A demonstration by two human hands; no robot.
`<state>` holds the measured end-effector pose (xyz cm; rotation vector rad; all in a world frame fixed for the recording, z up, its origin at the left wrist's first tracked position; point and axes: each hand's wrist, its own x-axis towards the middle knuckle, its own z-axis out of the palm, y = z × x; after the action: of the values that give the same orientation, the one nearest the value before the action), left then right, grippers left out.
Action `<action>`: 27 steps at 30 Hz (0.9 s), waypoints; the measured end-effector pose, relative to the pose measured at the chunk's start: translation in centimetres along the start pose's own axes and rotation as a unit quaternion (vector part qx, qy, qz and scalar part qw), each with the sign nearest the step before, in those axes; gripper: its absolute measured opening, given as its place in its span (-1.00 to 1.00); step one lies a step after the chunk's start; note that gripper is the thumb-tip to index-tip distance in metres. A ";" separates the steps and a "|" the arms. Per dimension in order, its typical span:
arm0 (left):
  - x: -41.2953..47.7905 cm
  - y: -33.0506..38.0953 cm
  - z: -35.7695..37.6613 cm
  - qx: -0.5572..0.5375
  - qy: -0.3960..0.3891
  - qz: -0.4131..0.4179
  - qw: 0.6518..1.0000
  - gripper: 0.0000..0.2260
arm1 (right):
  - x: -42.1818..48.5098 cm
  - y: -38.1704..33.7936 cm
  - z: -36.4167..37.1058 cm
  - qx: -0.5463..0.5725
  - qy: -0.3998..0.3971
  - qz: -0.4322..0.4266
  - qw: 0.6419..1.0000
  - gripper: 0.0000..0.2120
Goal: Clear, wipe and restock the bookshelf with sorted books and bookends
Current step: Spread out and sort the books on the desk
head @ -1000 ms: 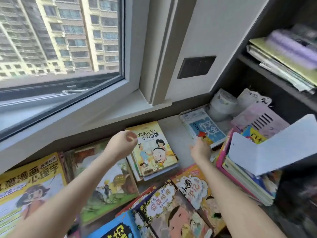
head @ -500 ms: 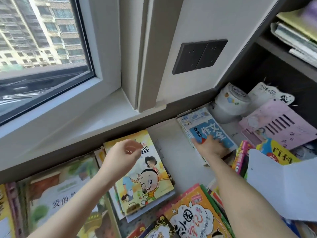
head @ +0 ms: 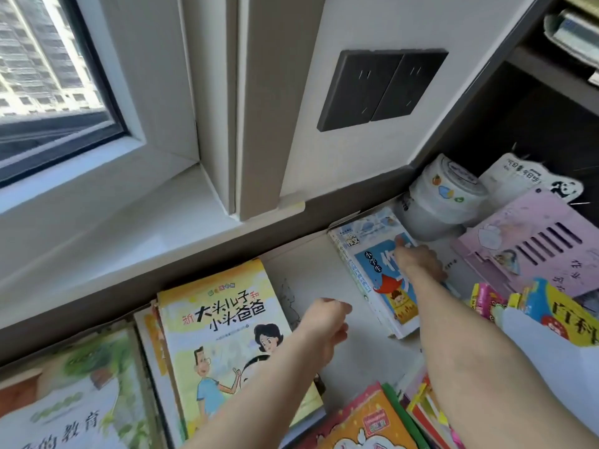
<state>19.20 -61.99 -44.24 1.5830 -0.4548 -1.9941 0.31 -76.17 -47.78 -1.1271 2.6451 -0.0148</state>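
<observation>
A blue-covered book (head: 369,270) lies flat on the grey desk surface (head: 321,273), near the wall. My right hand (head: 419,262) rests on its cover, fingers stretched toward its far end. Loosely curled and holding nothing, my left hand (head: 327,322) hovers over the bare surface between that book and a yellow cartoon book (head: 220,319). The yellow book tops a small stack at the left. A pink slotted bookend (head: 534,251) lies on its side to the right of the blue book.
A white round tub (head: 447,196) stands behind the blue book. More picture books lie at the left (head: 74,384), bottom (head: 366,422) and right (head: 557,312). A white sheet (head: 557,367) covers the right pile. Upper right, a dark shelf (head: 551,72) holds stacked books.
My right hand has slid further up the blue book's cover. My left hand has moved right, off the yellow book and over the bare surface. The view has shifted closer.
</observation>
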 end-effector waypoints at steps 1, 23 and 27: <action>0.6 -0.2 0.8 0.007 0.002 -0.010 1.000 -0.94 | -0.4 0.1 0.2 -0.010 0.008 0.004 1.000 -0.31; -6.0 2.7 1.5 0.079 0.074 0.172 0.979 -0.73 | -10.9 1.0 -2.3 0.327 -0.160 0.095 0.926 -0.50; -13.5 3.1 -2.8 0.081 0.025 0.174 0.981 -0.71 | -17.7 2.3 -6.1 0.436 -0.232 0.008 0.869 -0.55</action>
<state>24.66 -56.07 -32.67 1.5223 -0.8305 -1.6830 8.93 -62.54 -37.94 -0.6634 1.8478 -0.7533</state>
